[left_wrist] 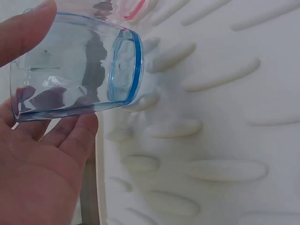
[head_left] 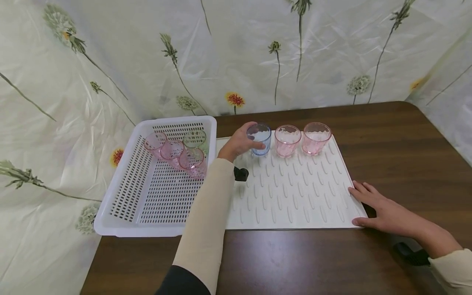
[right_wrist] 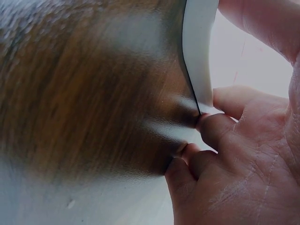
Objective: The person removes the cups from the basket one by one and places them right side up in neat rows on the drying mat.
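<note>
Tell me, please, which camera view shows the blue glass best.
The left wrist view: the blue glass appears large there, with its thick blue base clear. The head view shows it smaller and partly covered by the left hand. The right wrist view does not show it.

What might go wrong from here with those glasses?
The blue glass in the left hand is close beside the nearer pink glass, so a small sideways nudge might knock them together.

The white mat has raised ridges, so a glass set down unevenly may rock.

The right hand has its fingers at the mat's edge; a push or lift there could shift the mat.
</note>
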Action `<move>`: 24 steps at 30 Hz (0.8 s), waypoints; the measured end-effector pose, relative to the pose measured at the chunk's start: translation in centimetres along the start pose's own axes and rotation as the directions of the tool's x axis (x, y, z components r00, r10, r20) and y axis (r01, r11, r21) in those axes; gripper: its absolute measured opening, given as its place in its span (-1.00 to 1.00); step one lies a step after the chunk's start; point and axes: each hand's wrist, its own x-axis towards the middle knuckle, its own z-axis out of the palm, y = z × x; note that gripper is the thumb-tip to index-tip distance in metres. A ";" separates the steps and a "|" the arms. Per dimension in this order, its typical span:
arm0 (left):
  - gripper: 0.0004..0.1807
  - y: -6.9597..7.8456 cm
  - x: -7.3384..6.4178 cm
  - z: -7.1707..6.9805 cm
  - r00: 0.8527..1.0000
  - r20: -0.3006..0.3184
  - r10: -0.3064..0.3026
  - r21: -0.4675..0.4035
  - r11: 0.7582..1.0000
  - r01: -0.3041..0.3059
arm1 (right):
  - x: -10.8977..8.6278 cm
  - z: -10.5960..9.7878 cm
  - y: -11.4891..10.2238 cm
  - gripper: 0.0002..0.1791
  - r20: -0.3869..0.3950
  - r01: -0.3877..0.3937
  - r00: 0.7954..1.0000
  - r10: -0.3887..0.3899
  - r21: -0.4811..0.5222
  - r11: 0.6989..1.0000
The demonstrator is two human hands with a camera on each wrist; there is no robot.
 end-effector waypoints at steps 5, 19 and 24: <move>-0.07 -0.4 0.1 0.4 1.000 -0.015 0.001 -0.039 0.999 -0.001 | 0.1 0.0 -0.1 0.12 0.009 -0.010 1.000 0.010 -0.014 1.000; -0.12 -0.1 -0.3 0.4 0.999 0.020 -0.025 0.011 1.000 0.025 | 0.1 0.0 -0.2 0.09 0.012 -0.009 1.000 0.010 -0.026 1.000; -0.08 -0.1 -0.2 0.4 0.998 0.055 -0.036 0.059 0.998 0.033 | 0.1 0.1 0.0 0.09 0.004 -0.002 1.000 0.002 -0.012 1.000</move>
